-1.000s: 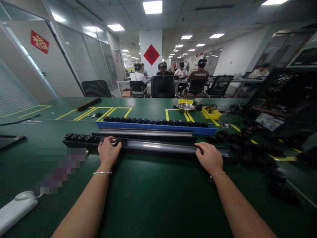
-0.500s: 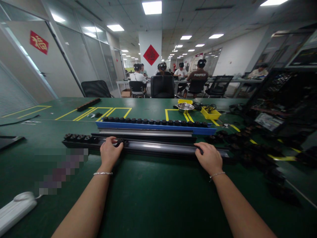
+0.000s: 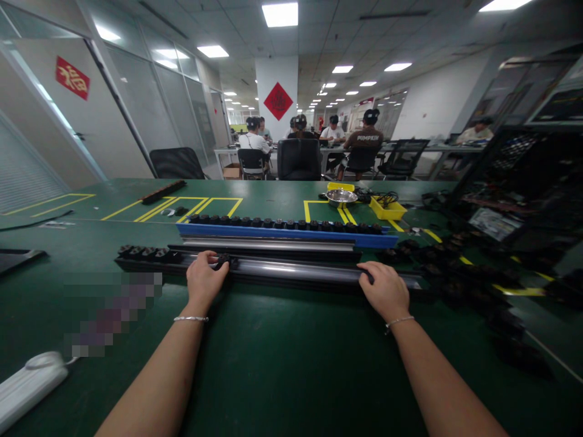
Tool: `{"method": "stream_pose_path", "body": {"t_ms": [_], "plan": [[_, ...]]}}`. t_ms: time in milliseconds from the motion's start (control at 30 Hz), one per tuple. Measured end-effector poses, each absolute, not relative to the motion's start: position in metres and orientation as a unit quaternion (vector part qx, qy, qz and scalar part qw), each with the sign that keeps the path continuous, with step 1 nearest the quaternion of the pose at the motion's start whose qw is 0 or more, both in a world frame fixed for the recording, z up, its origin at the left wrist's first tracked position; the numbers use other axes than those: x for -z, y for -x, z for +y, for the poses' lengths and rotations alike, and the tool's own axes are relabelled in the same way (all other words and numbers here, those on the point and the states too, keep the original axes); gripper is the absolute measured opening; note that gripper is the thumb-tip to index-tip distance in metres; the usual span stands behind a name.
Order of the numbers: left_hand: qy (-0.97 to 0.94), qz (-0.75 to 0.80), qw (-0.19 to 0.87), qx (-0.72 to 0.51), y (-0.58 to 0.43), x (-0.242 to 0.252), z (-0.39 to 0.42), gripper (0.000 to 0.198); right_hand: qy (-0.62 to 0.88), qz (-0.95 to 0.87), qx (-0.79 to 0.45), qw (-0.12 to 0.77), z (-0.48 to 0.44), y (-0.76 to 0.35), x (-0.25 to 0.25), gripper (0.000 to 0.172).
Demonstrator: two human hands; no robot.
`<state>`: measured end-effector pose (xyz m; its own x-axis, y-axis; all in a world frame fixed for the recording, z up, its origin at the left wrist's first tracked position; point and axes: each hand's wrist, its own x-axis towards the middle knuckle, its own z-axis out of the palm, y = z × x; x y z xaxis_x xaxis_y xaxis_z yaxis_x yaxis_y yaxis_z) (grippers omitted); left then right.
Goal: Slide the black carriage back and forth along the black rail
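Observation:
A long black rail with a shiny metal strip lies across the green table in front of me. Several small black knobs sit in a row at its left end. My left hand is closed in a pinch on one small black knob on the rail. Towards the rail's right end, my right hand rests on top with its fingers curled over the edge. Behind it lies a second metal rail, then a blue rail lined with black knobs.
A heap of loose black knobs spreads over the table at the right. A metal bowl and a yellow tray stand further back. A white power strip lies at the near left. Several people sit at a far table.
My left hand has slid a little to the right along the rail with the knob. My right hand has stayed where it was.

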<state>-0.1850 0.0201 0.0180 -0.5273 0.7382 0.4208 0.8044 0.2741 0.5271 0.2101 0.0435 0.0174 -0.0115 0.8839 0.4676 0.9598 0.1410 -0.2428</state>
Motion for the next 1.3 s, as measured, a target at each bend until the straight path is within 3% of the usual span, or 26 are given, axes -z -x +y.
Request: {"method": "stream_pose_path", "body": {"t_ms": [1300], "plan": [[0.546, -0.762, 0.014, 0.347, 0.169, -0.018, 0.019, 0.034, 0.651, -0.709, 0.071, 0.261, 0.044, -0.210, -0.017, 0.032]]}}
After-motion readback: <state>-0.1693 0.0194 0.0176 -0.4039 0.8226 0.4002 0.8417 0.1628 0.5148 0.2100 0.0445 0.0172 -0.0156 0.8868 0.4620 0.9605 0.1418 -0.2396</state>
